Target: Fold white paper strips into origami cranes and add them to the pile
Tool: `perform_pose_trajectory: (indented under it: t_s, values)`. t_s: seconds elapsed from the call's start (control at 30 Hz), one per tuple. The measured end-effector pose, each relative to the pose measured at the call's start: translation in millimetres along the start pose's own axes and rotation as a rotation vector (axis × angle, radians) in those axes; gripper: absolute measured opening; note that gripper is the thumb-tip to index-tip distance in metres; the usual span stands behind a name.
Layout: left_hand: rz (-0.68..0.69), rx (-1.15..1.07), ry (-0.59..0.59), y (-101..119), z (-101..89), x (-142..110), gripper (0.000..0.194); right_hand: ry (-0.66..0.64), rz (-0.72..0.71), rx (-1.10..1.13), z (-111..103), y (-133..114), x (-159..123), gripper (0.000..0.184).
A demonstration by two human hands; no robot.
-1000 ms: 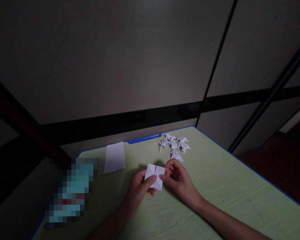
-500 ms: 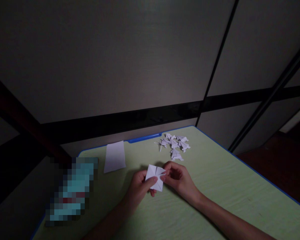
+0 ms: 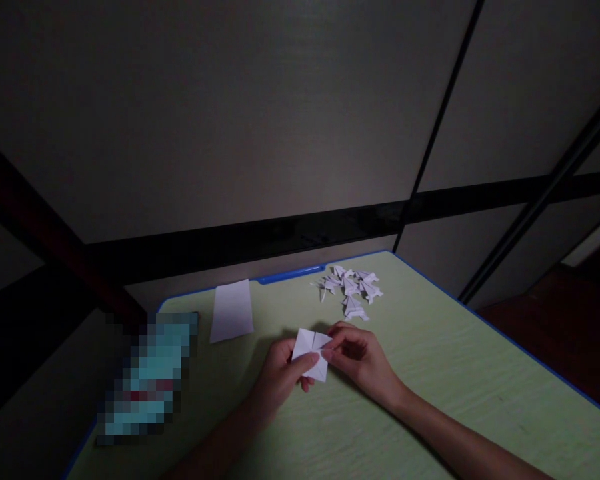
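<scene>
A small white folded paper square [image 3: 311, 351] with creases is held just above the green table [image 3: 430, 373]. My left hand [image 3: 283, 373] pinches its lower left side with the thumb on top. My right hand [image 3: 360, 357] grips its right edge with curled fingers. Behind the hands lies a heap of several finished white folded paper figures [image 3: 351, 290]. A stack of flat white paper sheets [image 3: 231, 310] lies to the left near the table's far edge.
The table has a blue rim, with a blue handle-like strip [image 3: 290, 272] at its far edge. A blurred teal patch [image 3: 147, 377] covers the table's left side. Dark wall panels stand behind, and dark floor lies to the right.
The paper square has been turned slightly and lowered a little between my hands; my right fingers closed further over its right edge. The heap and sheets have not moved.
</scene>
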State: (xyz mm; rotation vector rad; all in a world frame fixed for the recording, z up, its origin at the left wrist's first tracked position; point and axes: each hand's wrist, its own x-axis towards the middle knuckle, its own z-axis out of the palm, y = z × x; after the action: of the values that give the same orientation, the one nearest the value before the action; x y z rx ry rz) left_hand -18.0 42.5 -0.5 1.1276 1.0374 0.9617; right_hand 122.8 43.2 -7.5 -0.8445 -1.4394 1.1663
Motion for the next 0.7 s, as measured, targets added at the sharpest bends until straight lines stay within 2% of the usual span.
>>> perform_pose_trajectory:
  t_s: [0.17, 0.43, 0.57, 0.7]
  values:
    - [-0.011, -0.004, -0.04, 0.4, -0.8, -0.3, 0.013, 0.004, -0.005, -0.006, 1.9, -1.5, -1.2, 0.009]
    - [0.004, 0.02, -0.173, -2.1, -7.4, 5.8, 0.015, 0.027, 0.021, -0.026, -0.4, 0.6, 0.5, 0.007]
    - [-0.008, 0.029, -0.179, -6.3, -8.9, 10.0, 0.016, 0.041, 0.028, -0.041, -2.0, 2.2, 0.9, 0.006]
    - [-0.01, 0.073, -0.136, -3.8, -6.9, 9.4, 0.012, 0.061, 0.019, -0.034, -1.4, 1.8, 1.1, 0.005]
